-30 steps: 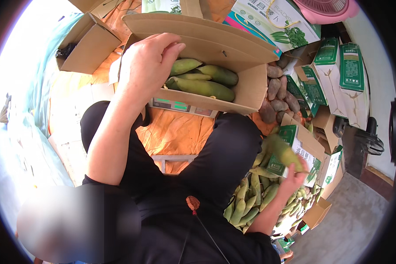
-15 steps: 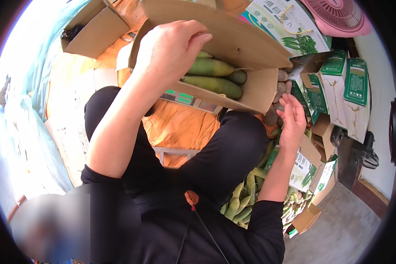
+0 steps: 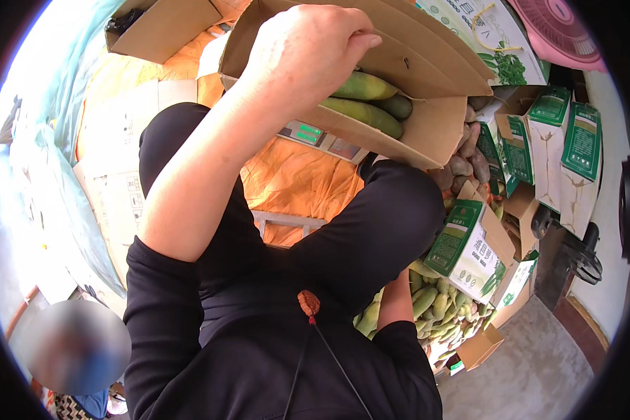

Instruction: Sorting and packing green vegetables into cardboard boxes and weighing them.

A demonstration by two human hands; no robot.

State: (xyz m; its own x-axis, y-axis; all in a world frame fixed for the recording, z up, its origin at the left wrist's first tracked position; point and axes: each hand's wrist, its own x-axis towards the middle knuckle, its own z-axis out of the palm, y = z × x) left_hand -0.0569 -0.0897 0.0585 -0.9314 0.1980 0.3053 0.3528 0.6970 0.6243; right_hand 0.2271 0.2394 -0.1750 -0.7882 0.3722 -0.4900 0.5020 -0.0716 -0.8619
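Right hand withdrawn from beside open brown cardboard box (image 3: 437, 129), now behind black-clothed knee (image 3: 406, 203) near heaped long green radishes (image 3: 437, 304), grip unseen; only left hand (image 3: 308, 59) above box, curled, hold unclear.

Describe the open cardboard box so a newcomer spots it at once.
Find the orange sheet between the person's knees, then the scale's green-lit display beyond. Behind the display, partly beneath the left hand, stretches an open cardboard box. Unlike the green-and-white boxes, it shows long green radishes inside.
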